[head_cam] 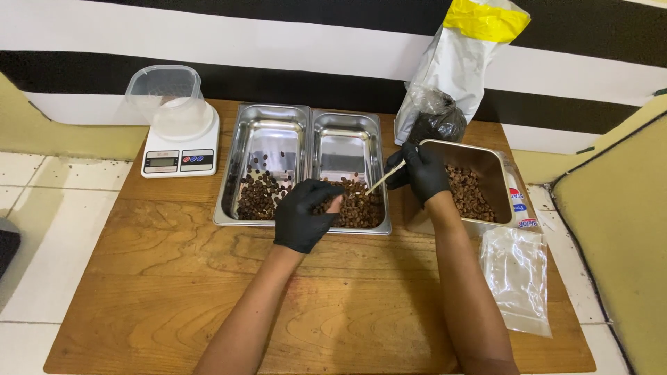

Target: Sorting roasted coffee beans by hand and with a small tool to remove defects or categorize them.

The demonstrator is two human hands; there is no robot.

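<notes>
A thin pale stick (385, 179) is being pinched in the fingers of the right hand (422, 173), which is gloved in black. The long axis of the stick is being held on a diagonal, its free tip being pointed down and to the left, toward the heap of dark brown roasted beans (354, 203) in the right-hand rectangular steel pan (346, 132). The tip is being kept just above that heap; contact cannot be confirmed.

The left hand (303, 213), also black-gloved, is being rested at the near edge of the same heap, its fingers being curled narrowly; whether beans are being gripped cannot be told. The left hand is the nearer one to the heap; the stick is being approached from the right.

Items counted:
- Three steel pans: two joined side by side, the left-hand steel pan (267, 132) with its own beans, and one square steel pan (495, 170) of beans, tilted, beside the right hand.
- One white digital scale (182, 149) carrying one clear plastic tub (165, 89).
- One silver foil bag with a yellow top (462, 59).
- One clear plastic pouch (517, 278) on the wooden table (208, 292).
</notes>
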